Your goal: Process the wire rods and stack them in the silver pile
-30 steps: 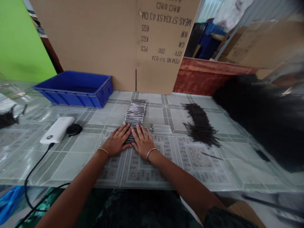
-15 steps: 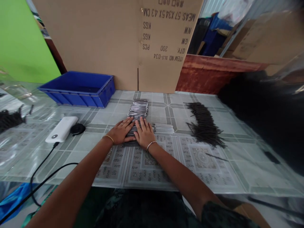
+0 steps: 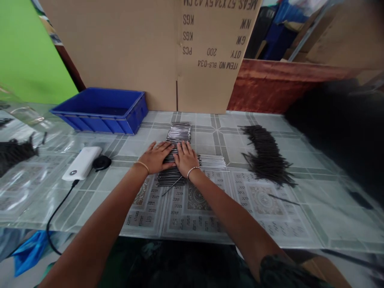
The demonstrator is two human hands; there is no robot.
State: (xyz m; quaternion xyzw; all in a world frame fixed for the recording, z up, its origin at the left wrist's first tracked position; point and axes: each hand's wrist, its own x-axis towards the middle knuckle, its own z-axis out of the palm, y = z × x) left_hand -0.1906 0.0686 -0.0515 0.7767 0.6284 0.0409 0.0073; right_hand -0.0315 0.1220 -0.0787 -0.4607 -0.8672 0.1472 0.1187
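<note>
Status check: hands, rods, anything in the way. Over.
Left hand and right hand: open, palms down on rods. Rods: side by side, long row. Possible snag: stray rod askew, near end.

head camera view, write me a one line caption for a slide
Left hand and right hand resting on a row of shiny rods, a blue bin and dark sticks nearby.
</note>
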